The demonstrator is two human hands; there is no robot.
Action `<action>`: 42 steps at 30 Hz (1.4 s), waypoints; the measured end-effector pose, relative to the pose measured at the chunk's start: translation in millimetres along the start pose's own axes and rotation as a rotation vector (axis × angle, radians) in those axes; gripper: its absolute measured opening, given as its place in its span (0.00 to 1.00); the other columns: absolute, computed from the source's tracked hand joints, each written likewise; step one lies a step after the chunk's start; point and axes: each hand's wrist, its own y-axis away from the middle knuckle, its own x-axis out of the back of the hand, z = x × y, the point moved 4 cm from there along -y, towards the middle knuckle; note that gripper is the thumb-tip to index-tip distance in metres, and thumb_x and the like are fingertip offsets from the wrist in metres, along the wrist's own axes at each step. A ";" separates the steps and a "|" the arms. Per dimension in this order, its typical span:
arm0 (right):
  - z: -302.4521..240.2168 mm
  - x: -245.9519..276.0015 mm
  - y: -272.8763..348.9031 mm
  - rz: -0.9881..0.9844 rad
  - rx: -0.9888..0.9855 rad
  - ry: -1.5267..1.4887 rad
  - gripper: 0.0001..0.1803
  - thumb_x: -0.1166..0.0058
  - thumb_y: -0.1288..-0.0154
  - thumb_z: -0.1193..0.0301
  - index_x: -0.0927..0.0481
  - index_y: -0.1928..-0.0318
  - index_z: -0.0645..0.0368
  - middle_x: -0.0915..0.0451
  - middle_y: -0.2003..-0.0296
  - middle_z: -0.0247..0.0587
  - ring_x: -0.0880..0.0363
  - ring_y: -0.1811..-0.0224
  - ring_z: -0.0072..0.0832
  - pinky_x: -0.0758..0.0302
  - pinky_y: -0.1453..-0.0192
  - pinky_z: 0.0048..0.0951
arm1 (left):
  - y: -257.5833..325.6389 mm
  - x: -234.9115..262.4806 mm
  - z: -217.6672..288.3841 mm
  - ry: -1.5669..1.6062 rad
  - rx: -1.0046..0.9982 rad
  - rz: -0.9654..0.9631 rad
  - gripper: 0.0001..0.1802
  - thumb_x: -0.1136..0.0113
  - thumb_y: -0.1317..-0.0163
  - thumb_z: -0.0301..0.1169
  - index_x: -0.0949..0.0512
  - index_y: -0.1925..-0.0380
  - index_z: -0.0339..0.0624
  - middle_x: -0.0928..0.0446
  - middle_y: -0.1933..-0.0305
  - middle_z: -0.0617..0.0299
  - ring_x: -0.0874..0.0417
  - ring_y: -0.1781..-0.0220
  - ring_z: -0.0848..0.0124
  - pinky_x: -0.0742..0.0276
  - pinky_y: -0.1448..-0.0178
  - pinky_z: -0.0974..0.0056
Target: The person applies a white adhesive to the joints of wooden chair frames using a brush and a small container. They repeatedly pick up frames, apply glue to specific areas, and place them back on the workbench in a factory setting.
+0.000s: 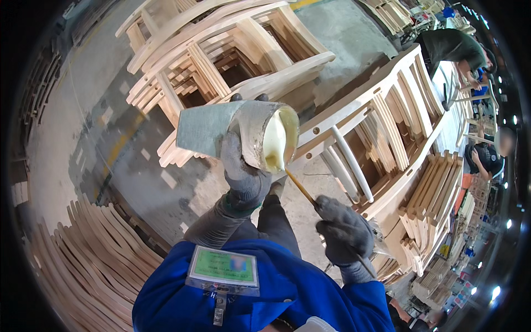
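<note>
My left hand (243,174), in a grey glove, is closed around a round, stained container (251,135), which is tilted with its mouth toward the right. Inside lies a creamy white liquid (274,143) that looks like glue. A flat grey panel (202,128) sticks out to the left of the container; whether it is joined to it I cannot tell. My right hand (345,229), also gloved in grey, grips a thin wooden stick (300,186). The stick's far end meets the container's lower rim, at the liquid. Its other end shows below my right hand.
Stacked pale wooden chair frames (265,44) stand ahead, with more frames (381,110) to the right. Curved wooden slats (99,249) are piled at the lower left. A wood bundle (434,188) lies farther right. Other people (456,47) work at the far right.
</note>
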 end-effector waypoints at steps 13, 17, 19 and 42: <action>7.7 36.4 -2.1 0.607 -0.155 -0.478 0.06 0.41 0.46 0.80 0.21 0.67 0.70 0.21 0.59 0.60 0.18 0.58 0.42 0.21 0.53 0.41 | -8.4 -63.1 -27.7 0.116 0.158 -0.303 0.34 0.62 0.34 0.52 0.47 0.34 0.45 0.41 0.35 0.48 0.37 0.34 0.56 0.41 0.30 0.54; 23.6 54.7 0.4 0.798 -0.024 -0.571 0.10 0.42 0.46 0.80 0.28 0.64 0.70 0.21 0.62 0.61 0.18 0.60 0.42 0.19 0.56 0.40 | -12.6 -73.2 -56.0 -0.028 0.071 -0.376 0.33 0.64 0.32 0.52 0.49 0.34 0.44 0.45 0.32 0.48 0.40 0.32 0.54 0.42 0.30 0.50; 34.9 78.7 -5.6 0.806 -0.198 -0.548 0.10 0.46 0.44 0.81 0.32 0.64 0.68 0.21 0.63 0.60 0.18 0.60 0.43 0.19 0.55 0.42 | -14.3 -76.3 -70.4 0.057 0.134 -0.367 0.31 0.64 0.31 0.50 0.48 0.35 0.44 0.45 0.32 0.49 0.40 0.32 0.54 0.42 0.30 0.49; 42.4 130.4 -24.9 0.254 0.010 0.407 0.13 0.41 0.46 0.81 0.24 0.58 0.63 0.22 0.56 0.53 0.21 0.53 0.42 0.22 0.55 0.34 | -42.1 -94.4 -118.3 0.083 0.208 -0.147 0.25 0.64 0.30 0.43 0.43 0.37 0.44 0.36 0.39 0.56 0.33 0.37 0.63 0.35 0.34 0.57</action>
